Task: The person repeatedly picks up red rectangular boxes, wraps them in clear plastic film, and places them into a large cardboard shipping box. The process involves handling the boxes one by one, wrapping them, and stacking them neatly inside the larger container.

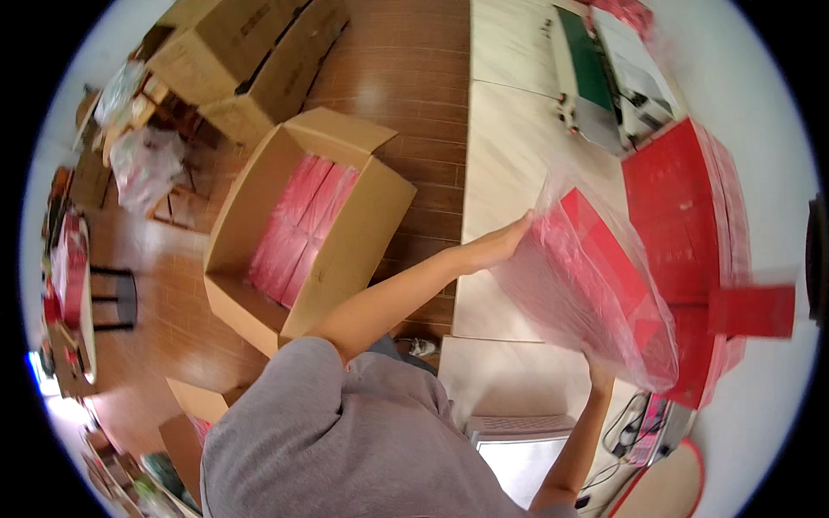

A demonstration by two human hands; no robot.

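A clear plastic bag (537, 291) hangs over the pale table, with a red flat-sided item (605, 249), perhaps a box, inside it. My left hand (508, 243) grips the bag's left edge near the top; its fingertips are partly hidden by the film. At the lower side of the bag is my right hand (599, 372), mostly covered by the plastic, so its grip does not show clearly. Just right of the bag, red boxes (670, 220) are stacked against the wall. To my left, an open cardboard carton (350, 259) holds several pink-red plastic-wrapped packs (304, 226).
A laptop (521, 447) lies on the table (499, 362) near my body, with cables (625, 427) to its right. At the table's far end stands a green-and-white machine (583, 71). Large cartons (239, 58) stand on the wooden floor (382, 65) at the back left.
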